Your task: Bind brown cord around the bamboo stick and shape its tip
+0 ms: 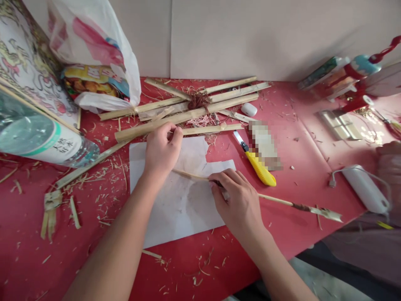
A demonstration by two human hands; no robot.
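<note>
A thin bamboo stick [275, 200] slants over the paper, with dark brown thread wrapped near its right end and a pale, flared tip beyond. My right hand [236, 200] is closed around the middle of this stick. At its other end the stick meets the edge of my left hand [164, 146], whose thumb and fingers are pinched together. Something small and dark shows at that pinch, too hidden to name. Both hands are over a white paper sheet [184, 209]. Just beyond my right hand lies a yellow utility knife [261, 168] with its blade out.
Bamboo strips [188, 115] and a brown thread tangle [198, 101] lie at the back. A water bottle [46, 140] and plastic bag [125, 54] stand left. Right are a white power bank [365, 188] and a person's arm [390, 167]. Shavings litter the red table [175, 276].
</note>
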